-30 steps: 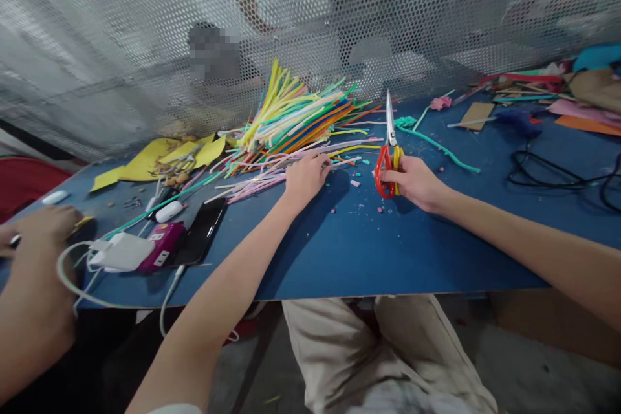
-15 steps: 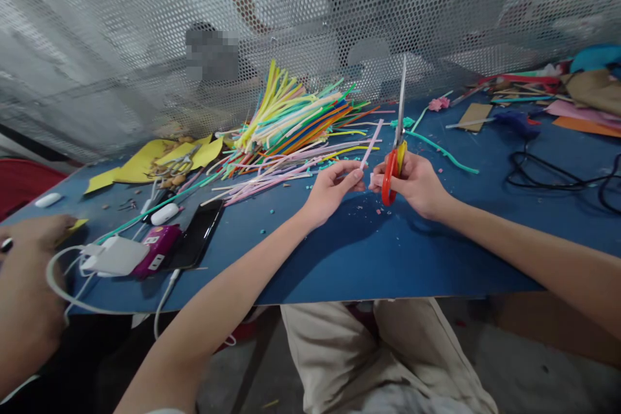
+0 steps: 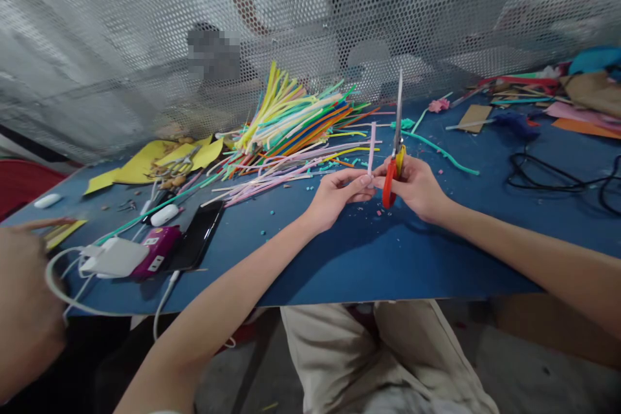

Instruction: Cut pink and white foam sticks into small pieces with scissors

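Observation:
Between the fingertips of my left hand [image 3: 342, 194] a short pink pipe cleaner [image 3: 372, 145] stands nearly upright. My right hand [image 3: 414, 187] has a pair of scissors [image 3: 398, 129] with red and yellow handles in its grip, blades pointing up and away. The right fingertips meet the left ones at the pipe cleaner's lower end; whether they also pinch it is hard to see. Loose pink and lilac pipe cleaners [image 3: 272, 182] lie beyond my left hand, in front of a large multicoloured bundle [image 3: 295, 116]. Tiny teal and pink clippings dot the blue table [image 3: 330, 272].
A phone [image 3: 201, 233], a purple power adapter [image 3: 158, 249] and white cables lie at left, beside another person's hand [image 3: 29, 297]. Yellow paper [image 3: 133, 165] is farther back. A teal stem [image 3: 446, 152], cardboard [image 3: 475, 118] and a black cord [image 3: 548, 182] lie at right. Perforated metal stands behind.
My two hands have come together, and the pink pipe cleaner has swung from slanted to nearly upright. The scissors have dipped slightly. At left, the other person's hand has shifted.

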`<state>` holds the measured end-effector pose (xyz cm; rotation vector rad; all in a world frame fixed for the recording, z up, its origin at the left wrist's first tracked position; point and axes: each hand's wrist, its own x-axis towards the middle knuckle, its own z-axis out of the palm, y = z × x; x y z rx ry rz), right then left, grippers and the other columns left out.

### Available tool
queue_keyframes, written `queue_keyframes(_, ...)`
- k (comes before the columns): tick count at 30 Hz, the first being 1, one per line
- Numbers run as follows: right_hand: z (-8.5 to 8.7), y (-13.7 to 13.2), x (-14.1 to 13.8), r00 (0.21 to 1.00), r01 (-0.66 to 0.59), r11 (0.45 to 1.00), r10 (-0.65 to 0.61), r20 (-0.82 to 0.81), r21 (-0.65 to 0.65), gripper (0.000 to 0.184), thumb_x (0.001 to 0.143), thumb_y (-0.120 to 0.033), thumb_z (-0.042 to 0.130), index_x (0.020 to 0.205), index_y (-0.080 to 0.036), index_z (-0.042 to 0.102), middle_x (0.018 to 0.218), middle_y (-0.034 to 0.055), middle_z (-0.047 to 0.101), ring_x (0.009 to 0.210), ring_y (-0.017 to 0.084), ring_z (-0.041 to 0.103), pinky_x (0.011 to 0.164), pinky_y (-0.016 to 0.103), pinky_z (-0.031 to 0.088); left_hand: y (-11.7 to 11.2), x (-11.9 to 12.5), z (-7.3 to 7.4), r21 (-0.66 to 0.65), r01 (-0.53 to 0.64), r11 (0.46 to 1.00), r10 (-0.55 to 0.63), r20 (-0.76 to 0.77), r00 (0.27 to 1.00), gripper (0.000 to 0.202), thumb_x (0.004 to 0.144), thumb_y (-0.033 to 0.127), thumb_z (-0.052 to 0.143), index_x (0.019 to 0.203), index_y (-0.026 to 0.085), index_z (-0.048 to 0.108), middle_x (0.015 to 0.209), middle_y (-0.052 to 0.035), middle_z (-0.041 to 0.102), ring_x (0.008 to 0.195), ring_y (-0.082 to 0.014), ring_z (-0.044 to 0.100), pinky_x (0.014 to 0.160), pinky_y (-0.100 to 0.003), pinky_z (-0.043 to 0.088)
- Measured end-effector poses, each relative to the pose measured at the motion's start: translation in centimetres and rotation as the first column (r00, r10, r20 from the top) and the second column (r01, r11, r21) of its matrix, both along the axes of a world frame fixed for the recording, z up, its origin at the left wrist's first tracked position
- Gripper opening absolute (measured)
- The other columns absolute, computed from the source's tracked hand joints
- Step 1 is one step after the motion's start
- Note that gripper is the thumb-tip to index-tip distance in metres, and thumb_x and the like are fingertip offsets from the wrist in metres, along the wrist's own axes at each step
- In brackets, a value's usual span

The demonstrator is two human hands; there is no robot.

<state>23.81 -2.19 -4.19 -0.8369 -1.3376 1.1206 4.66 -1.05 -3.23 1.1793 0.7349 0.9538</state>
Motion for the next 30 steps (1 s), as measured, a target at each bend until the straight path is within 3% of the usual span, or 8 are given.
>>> queue_keyframes(15, -0.2, 0.2, 0.2, 0.994, -0.002, 0.998, 0.009, 0.107, -0.057, 0.038, 0.067, -0.042, 0.087, 0.081, -0.021, 0.058, 0.072, -0.0022, 0.060, 0.067, 0.016, 0.056, 0.066, 0.032, 0.048, 0.3, -0.5, -0.5, -0.028, 0.012, 1.000, -0.013, -0.046, 0.999, 0.041, 0.067, 0.039, 0.091, 0.097, 0.015, 0.077, 0.093, -0.0065, 0.078, 0.086, -0.0187, 0.075, 0.084, -0.032, 0.060)
queue_keyframes(22, 0.0, 0.4, 0.2, 0.948, 0.123, 0.991, -0.135, 0.289, 0.060, 0.042, 0.067, -0.049, 0.085, 0.076, -0.021, 0.055, 0.067, -0.0039, 0.052, 0.062, 0.013, 0.046, 0.060, 0.029, 0.042, 0.4, -0.4, -0.7, -0.065, 0.041, 0.997, -0.044, -0.046, 0.998, 0.041, 0.071, 0.041, 0.088, 0.100, 0.015, 0.075, 0.096, -0.0072, 0.078, 0.088, -0.0175, 0.075, 0.085, -0.030, 0.060)
queue_keyframes(26, 0.8, 0.3, 0.9, 0.925, 0.100, 0.991, -0.126, 0.357, 0.092, 0.046, 0.075, -0.057, 0.078, 0.070, -0.022, 0.048, 0.062, -0.0045, 0.044, 0.058, 0.011, 0.038, 0.056, 0.029, 0.036, 0.7, -0.4, -0.6, -0.057, -0.016, 0.998, 0.015, -0.010, 1.000, 0.039, 0.072, 0.040, 0.088, 0.097, 0.015, 0.074, 0.097, -0.0064, 0.077, 0.087, -0.0151, 0.075, 0.090, -0.029, 0.058)
queue_keyframes(28, 1.4, 0.4, 1.8, 0.889, 0.060, 0.995, -0.089, 0.450, 0.078, 0.050, 0.079, -0.062, 0.071, 0.066, -0.022, 0.045, 0.059, -0.0045, 0.039, 0.055, 0.011, 0.035, 0.053, 0.029, 0.032, 1.0, -0.6, -0.6, -0.043, -0.043, 0.998, 0.042, -0.016, 0.999, 0.039, 0.071, 0.040, 0.088, 0.097, 0.014, 0.074, 0.097, -0.0062, 0.077, 0.087, -0.0148, 0.075, 0.092, -0.028, 0.058)
queue_keyframes(30, 1.8, 0.6, 2.9, 0.782, 0.052, 0.995, -0.094, 0.617, 0.086, 0.055, 0.079, -0.067, 0.069, 0.060, -0.021, 0.043, 0.055, -0.0042, 0.034, 0.054, 0.011, 0.031, 0.052, 0.030, 0.027, 1.4, -0.8, -0.6, -0.027, -0.066, 0.997, 0.065, -0.030, 0.997, 0.041, 0.070, 0.041, 0.089, 0.097, 0.014, 0.074, 0.098, -0.0067, 0.077, 0.086, -0.0144, 0.074, 0.091, -0.028, 0.057)
